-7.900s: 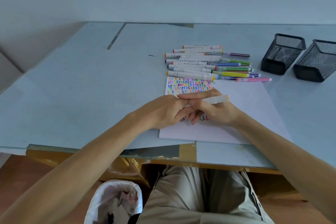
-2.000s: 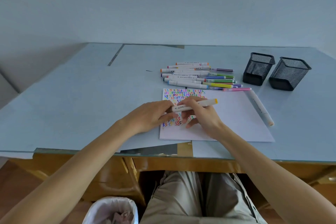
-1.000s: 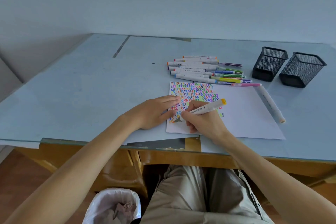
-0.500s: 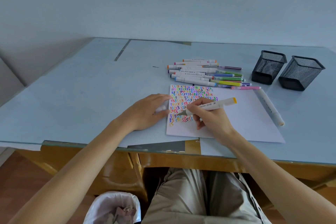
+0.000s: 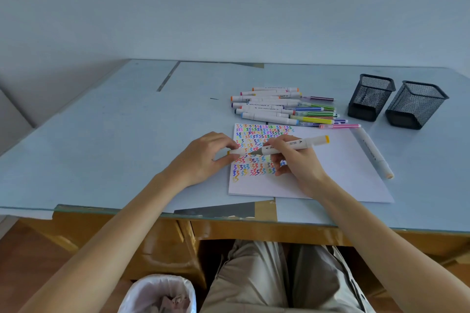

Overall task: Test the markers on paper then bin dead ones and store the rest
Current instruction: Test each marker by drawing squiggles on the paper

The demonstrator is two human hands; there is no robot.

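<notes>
Two hands over paper (image 5: 343, 168): right hand (image 5: 295, 160) grips marker (image 5: 292, 146), left hand (image 5: 203, 157) pinches cap (image 5: 235, 152).

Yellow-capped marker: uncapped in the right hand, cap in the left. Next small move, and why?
Probably bring the two together and push the cap back on. The right hand holds the marker with its bare tip lifted off the paper and aimed at the cap's open end, which the left hand pinches just beside it. Binning or storing would come after that.

Paper (image 5: 330, 173) lies on the counter (image 5: 114, 134). Markers (image 5: 279, 107) lie behind it. Two mesh holders (image 5: 396, 101) stand to their right.
</notes>
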